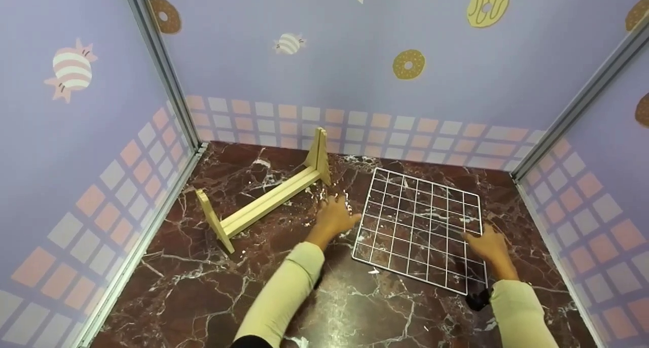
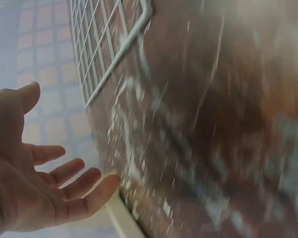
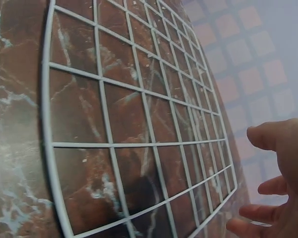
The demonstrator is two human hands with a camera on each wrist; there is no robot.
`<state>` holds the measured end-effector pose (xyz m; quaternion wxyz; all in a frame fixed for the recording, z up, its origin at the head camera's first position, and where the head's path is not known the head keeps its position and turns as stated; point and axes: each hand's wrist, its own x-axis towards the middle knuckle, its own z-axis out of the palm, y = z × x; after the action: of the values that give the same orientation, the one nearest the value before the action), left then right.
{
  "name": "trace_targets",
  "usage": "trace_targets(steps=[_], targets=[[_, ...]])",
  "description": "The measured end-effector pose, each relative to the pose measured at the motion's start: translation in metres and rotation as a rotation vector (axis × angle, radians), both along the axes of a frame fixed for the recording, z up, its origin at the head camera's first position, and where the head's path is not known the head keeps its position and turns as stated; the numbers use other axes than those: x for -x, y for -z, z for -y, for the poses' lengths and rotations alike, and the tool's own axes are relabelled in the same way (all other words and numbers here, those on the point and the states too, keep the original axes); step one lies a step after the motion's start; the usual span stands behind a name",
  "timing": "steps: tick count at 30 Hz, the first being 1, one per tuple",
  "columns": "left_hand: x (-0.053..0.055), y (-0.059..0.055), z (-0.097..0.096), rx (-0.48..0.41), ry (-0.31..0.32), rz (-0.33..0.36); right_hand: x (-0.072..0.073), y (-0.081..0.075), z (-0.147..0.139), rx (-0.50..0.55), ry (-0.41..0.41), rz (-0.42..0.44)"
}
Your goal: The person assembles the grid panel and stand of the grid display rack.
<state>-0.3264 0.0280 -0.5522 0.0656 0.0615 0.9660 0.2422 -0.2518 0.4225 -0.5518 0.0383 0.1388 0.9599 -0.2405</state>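
A white wire grid panel (image 1: 416, 231) lies flat on the dark red marbled surface, right of centre in the head view. My left hand (image 1: 332, 220) is spread, fingers slightly bent, between that panel and a pale wooden stand (image 1: 274, 196); nothing is in its grasp. Small white scraps (image 1: 349, 206) are scattered by its fingertips. At the panel's right edge is my right hand (image 1: 489, 245), fingers apart and holding nothing. In the right wrist view, the right hand (image 3: 283, 178) appears beside the wire grid (image 3: 154, 144); whether it touches the wire I cannot tell.
Purple patterned walls (image 1: 324, 59) close off the back and both sides, with metal rails (image 1: 167, 74) at the corners. The wooden stand has two upright ends joined by a crossbar. A small white scrap (image 1: 374, 271) lies before the panel's front edge.
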Motion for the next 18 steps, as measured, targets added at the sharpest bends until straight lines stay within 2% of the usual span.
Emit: trace_targets(steps=[3, 12, 18], targets=[[-0.004, 0.005, -0.015, -0.003, -0.024, -0.006, -0.003, 0.003, 0.0, 0.018, 0.038, 0.073], [-0.019, 0.019, -0.044, -0.058, -0.065, 0.004, -0.014, 0.015, -0.004, 0.044, 0.091, 0.147], [-0.026, 0.024, -0.06, -0.002, -0.104, 0.041, -0.018, 0.024, -0.006, 0.03, 0.075, 0.167]])
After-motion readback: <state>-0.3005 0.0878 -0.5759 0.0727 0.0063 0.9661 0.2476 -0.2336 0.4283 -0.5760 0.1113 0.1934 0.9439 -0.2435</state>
